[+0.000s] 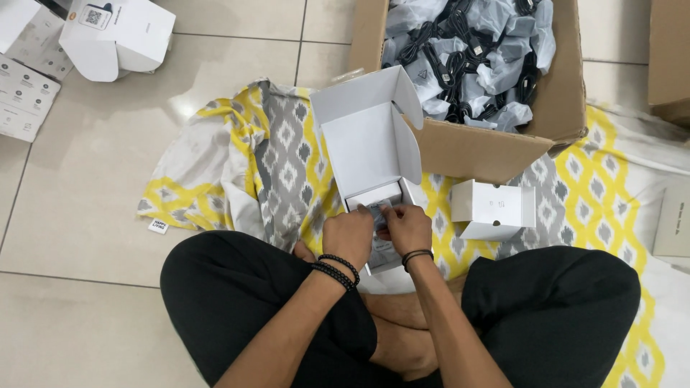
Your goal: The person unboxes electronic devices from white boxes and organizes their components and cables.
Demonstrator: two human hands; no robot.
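An open white cardboard box (370,140) stands in front of my crossed legs, its lid flaps raised. My left hand (348,236) and my right hand (407,227) meet over its near end. Both pinch a small grey plastic-wrapped item (376,213) at the box's opening. A white inner insert (374,195) shows just beyond my fingers. Black bead bracelets circle my left wrist, and a black band circles my right.
A large brown carton (496,147) of bagged black cables (471,57) stands behind. A small closed white box (494,208) lies to the right on the yellow-grey patterned cloth (280,165). More white boxes (118,36) and flat sheets (25,86) lie at far left on the tile floor.
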